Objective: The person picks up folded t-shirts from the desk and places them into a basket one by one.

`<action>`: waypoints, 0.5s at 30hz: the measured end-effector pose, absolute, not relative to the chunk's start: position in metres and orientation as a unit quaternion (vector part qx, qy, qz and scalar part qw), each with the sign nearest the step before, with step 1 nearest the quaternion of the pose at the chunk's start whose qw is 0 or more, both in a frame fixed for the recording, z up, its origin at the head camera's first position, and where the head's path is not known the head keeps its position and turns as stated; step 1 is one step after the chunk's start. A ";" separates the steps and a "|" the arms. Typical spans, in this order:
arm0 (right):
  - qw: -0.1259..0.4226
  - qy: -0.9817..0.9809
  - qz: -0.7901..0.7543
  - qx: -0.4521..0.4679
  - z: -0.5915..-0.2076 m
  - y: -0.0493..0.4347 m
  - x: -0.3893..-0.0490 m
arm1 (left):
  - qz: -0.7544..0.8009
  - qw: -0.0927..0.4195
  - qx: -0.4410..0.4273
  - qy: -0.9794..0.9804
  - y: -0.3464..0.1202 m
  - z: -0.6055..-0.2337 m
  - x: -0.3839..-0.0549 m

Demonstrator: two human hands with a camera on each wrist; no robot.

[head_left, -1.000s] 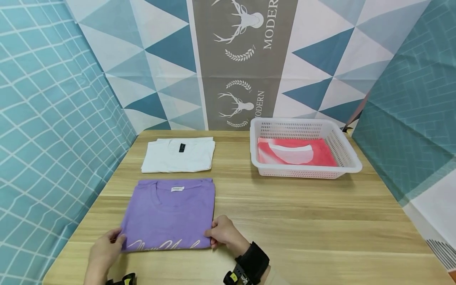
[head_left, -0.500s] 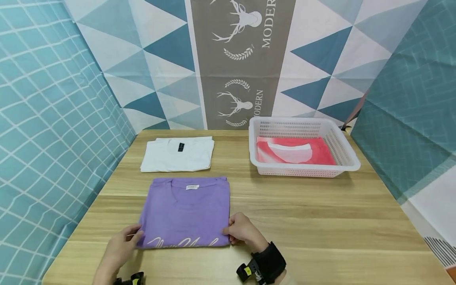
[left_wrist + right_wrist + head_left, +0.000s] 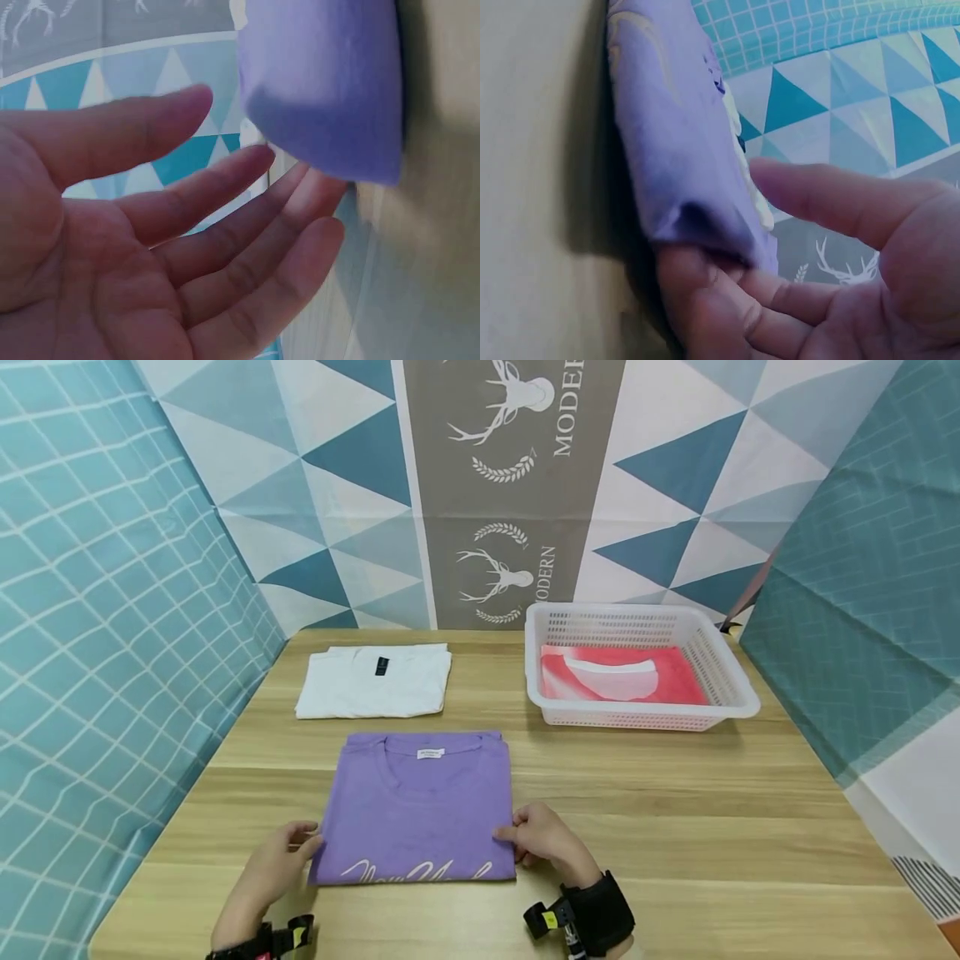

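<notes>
A folded purple T-shirt (image 3: pixel 420 810) with a white neck label and pale script lettering lies flat on the wooden table. At its left edge is my left hand (image 3: pixel 281 860). In the left wrist view this hand's fingers are spread and fairly straight, with the thumb apart from the purple cloth and the fingertips close to its edge. My right hand (image 3: pixel 551 839) is at the opposite edge. Its fingertips touch the cloth and are partly hidden under it in the right wrist view, while the thumb (image 3: pixel 810 191) stands raised off the shirt.
Behind the purple shirt lies a folded white T-shirt (image 3: pixel 375 685) with a black label. At the back right stands a white perforated plastic basket (image 3: pixel 637 714) holding a folded red and white garment (image 3: pixel 678 677). Patterned cloth hangs around the wooden table (image 3: pixel 675 827).
The purple T-shirt has slid to the right across the table, both hands moving with it at its edges. The white T-shirt and basket have stayed put.
</notes>
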State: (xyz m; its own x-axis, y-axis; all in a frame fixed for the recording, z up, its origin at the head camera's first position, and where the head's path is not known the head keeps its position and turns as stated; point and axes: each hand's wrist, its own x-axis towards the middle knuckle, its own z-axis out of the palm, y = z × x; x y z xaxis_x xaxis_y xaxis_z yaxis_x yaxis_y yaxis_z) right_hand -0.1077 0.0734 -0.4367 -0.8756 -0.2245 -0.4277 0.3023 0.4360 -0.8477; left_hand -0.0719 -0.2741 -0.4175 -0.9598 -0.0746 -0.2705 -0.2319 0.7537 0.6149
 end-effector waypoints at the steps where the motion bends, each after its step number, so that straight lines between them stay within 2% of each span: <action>1: 0.246 0.811 -0.530 0.035 -0.436 0.072 -0.110 | 0.338 0.114 -0.080 0.931 -0.275 -0.417 -0.075; 8: 0.196 0.817 -0.538 0.072 -0.436 0.064 -0.123 | 0.303 0.114 -0.055 0.945 -0.273 -0.414 -0.093; 15: 0.191 0.824 -0.529 0.068 -0.441 0.066 -0.127 | 0.287 0.090 -0.056 0.952 -0.268 -0.417 -0.098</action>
State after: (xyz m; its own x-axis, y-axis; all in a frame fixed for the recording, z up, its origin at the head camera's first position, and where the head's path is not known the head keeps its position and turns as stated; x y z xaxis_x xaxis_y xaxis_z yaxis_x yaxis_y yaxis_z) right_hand -0.1266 0.0656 -0.4413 -0.9178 -0.0893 -0.3870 0.3149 0.4300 -0.8461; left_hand -0.0976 -0.2679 -0.4174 -0.9777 -0.0551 -0.2026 -0.1580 0.8286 0.5372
